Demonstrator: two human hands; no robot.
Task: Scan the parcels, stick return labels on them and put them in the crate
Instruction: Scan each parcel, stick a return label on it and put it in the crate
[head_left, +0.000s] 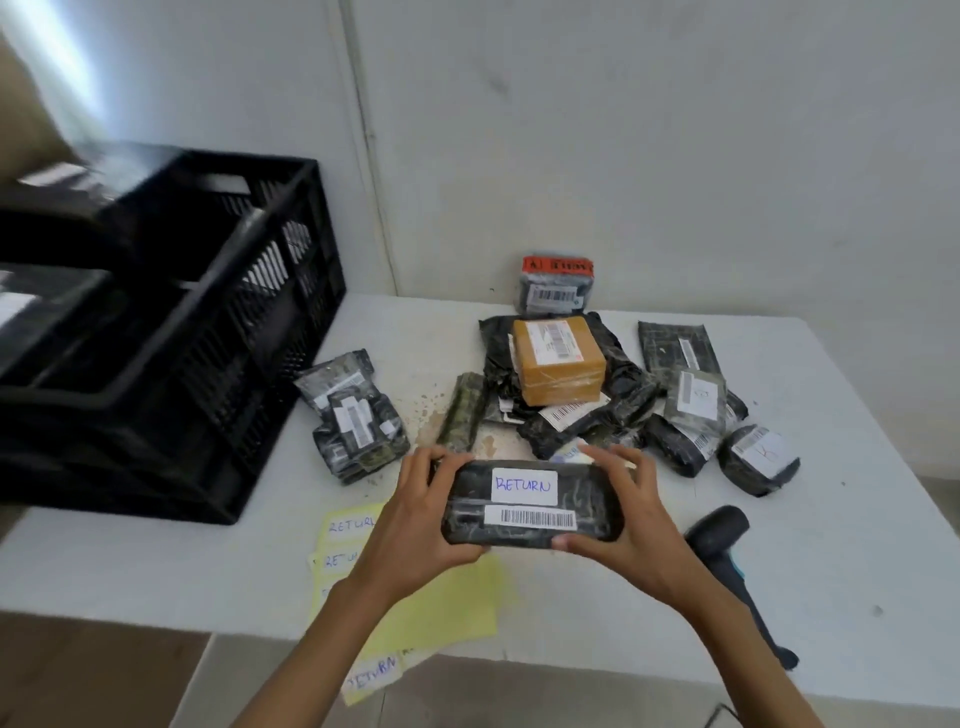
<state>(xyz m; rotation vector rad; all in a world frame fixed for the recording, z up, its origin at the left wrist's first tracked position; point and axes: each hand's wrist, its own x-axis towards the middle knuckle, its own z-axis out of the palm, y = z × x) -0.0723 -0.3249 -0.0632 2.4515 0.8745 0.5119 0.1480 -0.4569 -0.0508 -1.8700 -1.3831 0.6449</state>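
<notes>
Parcel (530, 530), black-wrapped and oblong, is held just above the tabletop (779, 571) near its front edge, label side up. The left hand (415, 525) is clamped on its left end and the right hand (631, 525) on its right end. The fingers (441, 457) are curled over the far edge and the thumbs are set against the near edge.

A white label (523, 486) is already stuck to the top face, so the step in hand is judged to be the transfer to the crate (249, 332). The crate stands on the tabletop to the left, well apart from the parcel. It is advised that the label corners be pressed flat first, that the parcel be lifted clear of the crate's rim, and that it be laid in flat, not dropped. The crate's contents are too blurred to be told. The scanner (719, 535), lying at the right, should not be knocked.

"RETURN" is handwritten in blue on the white label. A barcode strip (537, 518) lies just below it, and its digits cannot be read. "RETURN" is repeated on stickers on the yellow sheet (441, 608) beneath the wrists. The orange tag on the far parcel (557, 283) is illegible.
</notes>
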